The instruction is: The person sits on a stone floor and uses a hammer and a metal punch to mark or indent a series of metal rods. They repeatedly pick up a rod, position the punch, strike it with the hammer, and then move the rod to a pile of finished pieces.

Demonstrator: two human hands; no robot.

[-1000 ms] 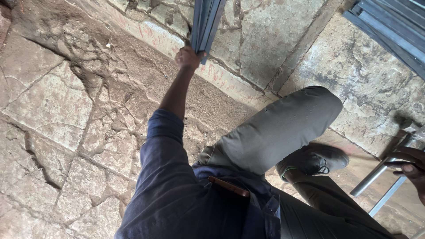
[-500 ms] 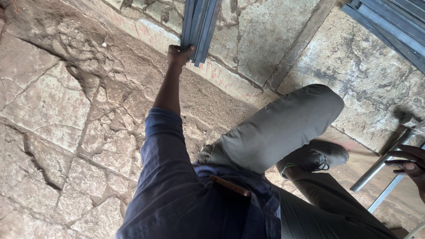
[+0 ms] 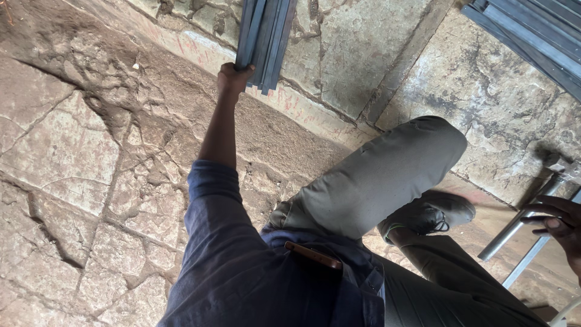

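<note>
- The left hand (image 3: 233, 77) is reaching far forward on a straight, fully extended arm, its dark blue sleeve pushed up above the elbow.
- Its fingers are wrapping around the lower end of a bundle of long grey-blue metal strips (image 3: 265, 36), clamping on the bundle's left edge; the strips are running up and away from the grip and out of view.
- Just past the grip, the bundle's cut ends are hanging above a cracked brown stone floor (image 3: 78, 157) where it meets a paler stone step.
- The right hand (image 3: 560, 227) is sitting low at the right edge, well apart from the gripped bundle, with fingers curling loosely over a round grey metal tube (image 3: 514, 227); whether they are closing on it cannot be told.
- Beside that tube, a second thin pale bar is lying parallel.
- Between the two hands, a bent knee in olive trousers (image 3: 387, 175) is rising, with a dark olive shoe (image 3: 430, 212) below it.
</note>
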